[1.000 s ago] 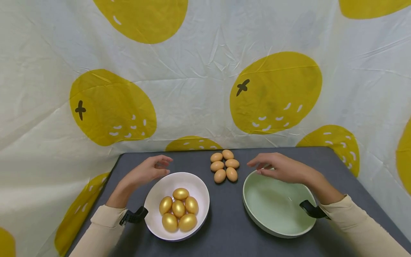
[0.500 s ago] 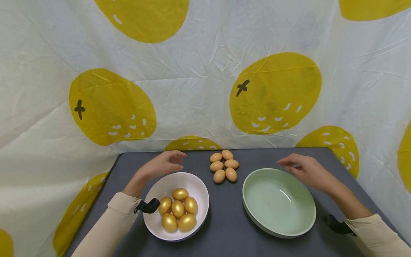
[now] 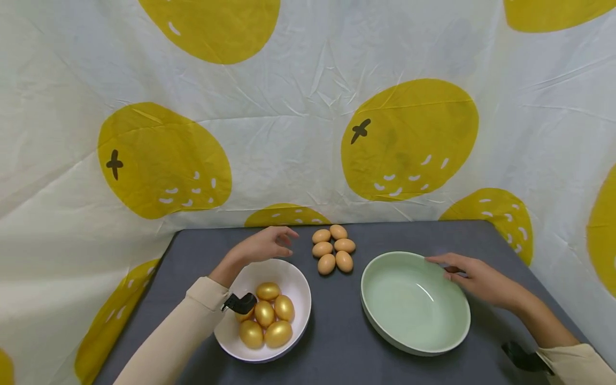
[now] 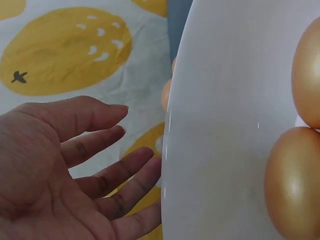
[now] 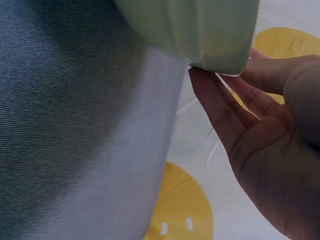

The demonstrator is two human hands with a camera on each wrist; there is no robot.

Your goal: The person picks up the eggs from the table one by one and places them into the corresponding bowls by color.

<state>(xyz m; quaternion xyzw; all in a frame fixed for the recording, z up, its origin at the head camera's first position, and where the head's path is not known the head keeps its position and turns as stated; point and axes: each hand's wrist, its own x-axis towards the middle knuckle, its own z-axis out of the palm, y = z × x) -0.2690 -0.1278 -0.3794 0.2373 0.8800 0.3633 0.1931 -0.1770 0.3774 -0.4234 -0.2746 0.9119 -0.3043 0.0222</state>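
Observation:
My left hand [image 3: 266, 246] hovers above the far rim of a white bowl [image 3: 303, 299], with fingers loosely bent and nothing in them. Several golden eggs [image 3: 278, 334] lie in that bowl; in the left wrist view, two golden eggs [image 4: 292, 180] show past its wall. Off to the right, a pale green bowl [image 3: 409, 299] stands with nothing in it. My right hand [image 3: 481, 280] is at its far right rim, fingers nearly straight. In the right wrist view, the fingertips [image 5: 202, 82] touch the green bowl's edge [image 5: 220, 45] from outside; the far fingers are partly hidden.
Several brown eggs [image 3: 344, 261] lie in two rows between the bowls, towards the back of the dark table [image 3: 332, 331]. A white curtain [image 3: 284, 160] with yellow fruit prints hangs close behind the table.
My left hand has drifted right, across the white bowl's far rim towards the brown eggs. My right hand has moved right from above the green bowl, then down to its rim.

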